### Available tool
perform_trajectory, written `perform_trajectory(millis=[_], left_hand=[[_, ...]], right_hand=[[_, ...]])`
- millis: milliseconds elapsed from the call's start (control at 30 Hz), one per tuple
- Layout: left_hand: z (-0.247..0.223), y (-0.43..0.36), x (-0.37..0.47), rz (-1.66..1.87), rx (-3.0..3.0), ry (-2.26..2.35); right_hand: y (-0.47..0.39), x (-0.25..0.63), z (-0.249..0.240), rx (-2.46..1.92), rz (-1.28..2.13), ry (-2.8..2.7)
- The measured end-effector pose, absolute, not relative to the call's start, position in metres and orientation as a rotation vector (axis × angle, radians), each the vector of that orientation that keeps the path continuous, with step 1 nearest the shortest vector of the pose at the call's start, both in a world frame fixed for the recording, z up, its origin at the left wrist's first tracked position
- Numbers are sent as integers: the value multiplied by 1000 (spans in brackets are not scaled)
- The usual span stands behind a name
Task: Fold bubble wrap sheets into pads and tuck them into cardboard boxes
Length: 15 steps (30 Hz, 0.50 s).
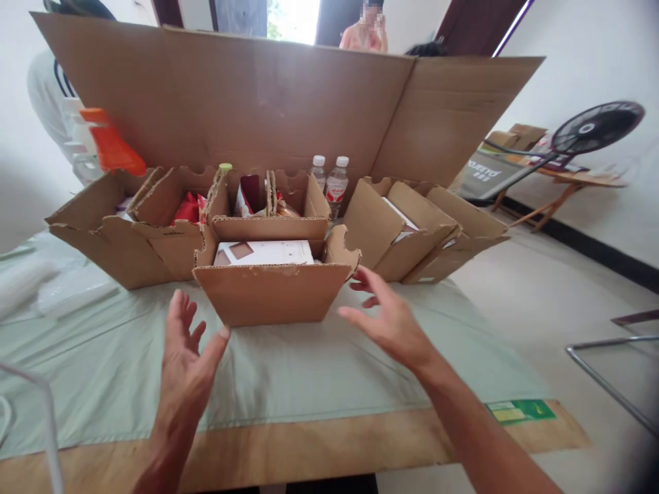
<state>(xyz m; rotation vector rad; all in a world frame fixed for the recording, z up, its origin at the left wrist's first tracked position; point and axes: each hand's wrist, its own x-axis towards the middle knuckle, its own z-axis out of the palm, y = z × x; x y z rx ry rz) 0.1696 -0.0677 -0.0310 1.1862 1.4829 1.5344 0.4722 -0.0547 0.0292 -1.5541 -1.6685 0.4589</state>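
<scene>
My left hand is open with fingers spread, at the lower left corner of the front cardboard box. On the box's other side is my right hand, also open, its fingers near the right edge. Neither hand holds anything; whether a fingertip touches the cardboard I cannot tell. A white carton lies inside this box. Behind it stand more open cardboard boxes, one with a red packet and one with a dark red and white item.
Two bottles and a tall cardboard panel stand behind the boxes. More boxes are at the right. An orange bottle is at the left, with clear plastic wrap nearby. A person is beyond the panel.
</scene>
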Motion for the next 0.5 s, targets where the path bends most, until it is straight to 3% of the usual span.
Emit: perform_trajectory(millis=[100, 200, 367, 500], left_hand=[[-23, -39, 181, 1524, 1252, 1317], [-23, -43, 197, 1526, 1279, 1249], [-31, -114, 207, 1544, 1213, 1203], [-16, -156, 170, 1514, 1072, 1371]], right_hand=[[-32, 447, -1, -1508, 591, -1688], [-44, 436, -12, -1476, 478, -1642], [-143, 444, -26, -1578, 157, -1542], [-169, 406, -17, -1469, 254, -1693]])
